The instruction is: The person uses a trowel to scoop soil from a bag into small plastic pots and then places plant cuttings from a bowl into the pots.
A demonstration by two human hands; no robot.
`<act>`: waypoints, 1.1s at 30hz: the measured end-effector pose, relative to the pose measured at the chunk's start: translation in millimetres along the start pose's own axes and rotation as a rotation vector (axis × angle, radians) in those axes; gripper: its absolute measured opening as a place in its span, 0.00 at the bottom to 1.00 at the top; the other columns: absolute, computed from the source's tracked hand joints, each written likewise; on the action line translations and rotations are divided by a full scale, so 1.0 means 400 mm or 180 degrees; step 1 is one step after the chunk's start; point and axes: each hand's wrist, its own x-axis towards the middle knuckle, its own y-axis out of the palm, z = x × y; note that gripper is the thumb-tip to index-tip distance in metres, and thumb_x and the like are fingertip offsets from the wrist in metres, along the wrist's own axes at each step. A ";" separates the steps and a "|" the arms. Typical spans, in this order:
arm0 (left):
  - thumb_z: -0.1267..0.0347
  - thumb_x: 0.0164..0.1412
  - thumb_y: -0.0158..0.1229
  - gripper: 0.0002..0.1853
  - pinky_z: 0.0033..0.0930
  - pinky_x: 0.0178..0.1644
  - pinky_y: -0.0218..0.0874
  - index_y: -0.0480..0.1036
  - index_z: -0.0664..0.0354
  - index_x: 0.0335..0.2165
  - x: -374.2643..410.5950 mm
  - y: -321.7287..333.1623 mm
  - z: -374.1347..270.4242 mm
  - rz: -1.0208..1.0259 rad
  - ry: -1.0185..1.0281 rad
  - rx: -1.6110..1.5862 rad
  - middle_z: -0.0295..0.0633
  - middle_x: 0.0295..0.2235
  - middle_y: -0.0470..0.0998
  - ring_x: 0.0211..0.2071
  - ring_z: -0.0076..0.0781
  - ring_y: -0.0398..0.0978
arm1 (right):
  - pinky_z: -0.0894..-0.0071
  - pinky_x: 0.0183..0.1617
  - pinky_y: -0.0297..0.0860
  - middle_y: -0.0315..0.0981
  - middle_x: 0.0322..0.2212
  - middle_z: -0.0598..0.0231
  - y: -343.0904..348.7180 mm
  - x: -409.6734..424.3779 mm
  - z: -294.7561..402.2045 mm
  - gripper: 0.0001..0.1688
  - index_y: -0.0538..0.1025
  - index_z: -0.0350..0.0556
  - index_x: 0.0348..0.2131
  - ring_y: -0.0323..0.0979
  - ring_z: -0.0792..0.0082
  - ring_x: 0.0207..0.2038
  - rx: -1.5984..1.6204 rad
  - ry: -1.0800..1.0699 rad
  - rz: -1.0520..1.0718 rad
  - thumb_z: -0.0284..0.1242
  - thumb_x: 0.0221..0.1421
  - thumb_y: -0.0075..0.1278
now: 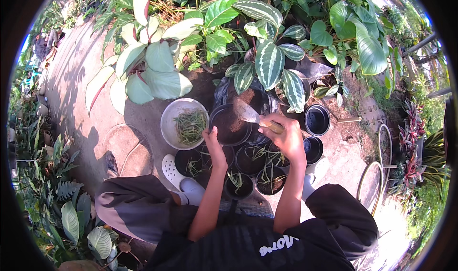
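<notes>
My right hand (290, 138) grips the wooden handle of a hand trowel (249, 114). The trowel's metal blade is over a wide black plastic pot (234, 138) of brown soil, and loose soil shows beside the blade. At the pot's left rim is my left hand (215, 149), thumb up; whether its fingers grip the rim cannot be made out. Left of it, a pale round bowl (168, 127) holds cut green plant sprigs (191, 126). Behind the wide pot, a black plastic bag (222, 88) lies open around more brown soil (247, 96).
Several small black pots with soil and thin green sprigs, one being a front pot (238, 190), stand between my feet. Two pots without soil, an upper pot (317, 120) and a lower pot (312, 149), are at right. Leafy plants (270, 63) overhang the back. A hose (370, 167) lies right.
</notes>
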 end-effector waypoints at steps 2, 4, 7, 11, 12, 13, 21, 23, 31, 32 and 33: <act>0.50 0.66 0.52 0.35 0.43 0.63 0.55 0.54 0.60 0.61 0.009 -0.019 0.009 0.0029 0.0151 -0.0109 0.49 0.59 0.62 0.58 0.38 0.65 | 0.70 0.42 0.74 0.85 0.37 0.59 -0.001 0.006 -0.011 0.16 0.82 0.43 0.40 0.83 0.67 0.36 0.0266 -0.0031 -0.0139 0.22 0.47 0.66; 0.49 0.66 0.52 0.39 0.42 0.65 0.53 0.52 0.61 0.64 0.031 -0.055 0.026 0.0220 0.0328 -0.0606 0.51 0.61 0.59 0.60 0.39 0.64 | 0.71 0.43 0.74 0.85 0.37 0.59 -0.017 0.012 -0.032 0.16 0.81 0.41 0.40 0.82 0.70 0.36 0.0365 0.0317 -0.0158 0.21 0.48 0.66; 0.49 0.67 0.50 0.31 0.41 0.61 0.59 0.62 0.60 0.58 0.048 -0.079 0.045 -0.0595 0.0269 -0.1447 0.45 0.57 0.70 0.57 0.37 0.69 | 0.73 0.36 0.73 0.84 0.32 0.60 -0.015 0.027 -0.145 0.15 0.82 0.41 0.39 0.78 0.76 0.30 0.0712 0.0891 -0.0085 0.23 0.49 0.65; 0.44 0.65 0.50 0.37 0.44 0.62 0.59 0.62 0.61 0.59 0.033 -0.096 0.005 -0.0880 0.0527 -0.1488 0.46 0.59 0.69 0.58 0.39 0.68 | 0.73 0.25 0.69 0.79 0.23 0.65 0.056 0.078 -0.281 0.16 0.83 0.45 0.39 0.73 0.79 0.22 0.0575 0.1945 0.0205 0.28 0.48 0.66; 0.42 0.64 0.51 0.38 0.45 0.62 0.58 0.61 0.61 0.60 0.043 -0.102 0.011 -0.0906 0.0534 -0.1465 0.46 0.59 0.69 0.58 0.39 0.68 | 0.74 0.23 0.67 0.78 0.21 0.65 0.108 0.088 -0.367 0.17 0.82 0.45 0.40 0.73 0.78 0.21 0.0347 0.1913 -0.0004 0.30 0.49 0.67; 0.44 0.66 0.50 0.38 0.45 0.64 0.56 0.57 0.60 0.62 0.049 -0.110 0.015 -0.0855 0.0539 -0.1518 0.47 0.60 0.66 0.60 0.40 0.66 | 0.75 0.21 0.65 0.76 0.20 0.65 0.153 0.103 -0.416 0.18 0.82 0.46 0.41 0.73 0.77 0.20 0.0125 0.1870 -0.0180 0.31 0.49 0.67; 0.45 0.65 0.51 0.37 0.46 0.62 0.58 0.60 0.61 0.60 0.041 -0.116 0.013 -0.1031 0.0577 -0.1547 0.45 0.59 0.68 0.58 0.40 0.68 | 0.59 0.45 0.74 0.83 0.31 0.49 0.360 0.189 -0.424 0.17 0.82 0.47 0.38 0.82 0.55 0.37 -0.0256 0.1516 -0.0938 0.34 0.47 0.65; 0.46 0.66 0.52 0.36 0.45 0.62 0.59 0.60 0.61 0.60 0.036 -0.108 0.007 -0.0996 0.0514 -0.1568 0.45 0.59 0.68 0.58 0.39 0.68 | 0.61 0.43 0.74 0.83 0.31 0.51 0.376 0.179 -0.435 0.17 0.82 0.47 0.38 0.82 0.59 0.35 0.0005 0.1000 -0.1033 0.33 0.48 0.66; 0.53 0.67 0.52 0.32 0.44 0.64 0.56 0.57 0.59 0.60 0.031 -0.100 0.012 -0.0673 0.0346 -0.1513 0.47 0.57 0.65 0.59 0.39 0.65 | 0.80 0.26 0.64 0.78 0.27 0.71 0.336 0.178 -0.472 0.14 0.81 0.44 0.41 0.68 0.85 0.24 0.1499 0.0968 -0.0162 0.26 0.54 0.65; 0.53 0.67 0.52 0.31 0.43 0.63 0.56 0.57 0.58 0.59 0.032 -0.105 0.009 -0.0701 0.0382 -0.1444 0.47 0.56 0.65 0.58 0.39 0.65 | 0.85 0.26 0.62 0.81 0.31 0.72 0.321 0.163 -0.454 0.13 0.81 0.40 0.40 0.66 0.90 0.25 0.1550 0.0875 -0.0151 0.22 0.54 0.65; 0.53 0.67 0.52 0.30 0.43 0.62 0.57 0.58 0.58 0.58 0.027 -0.087 0.002 -0.0667 0.0378 -0.1390 0.46 0.55 0.66 0.58 0.39 0.66 | 0.84 0.25 0.62 0.81 0.31 0.70 0.289 0.152 -0.473 0.14 0.81 0.40 0.41 0.66 0.89 0.24 0.1381 0.0770 -0.0201 0.23 0.53 0.66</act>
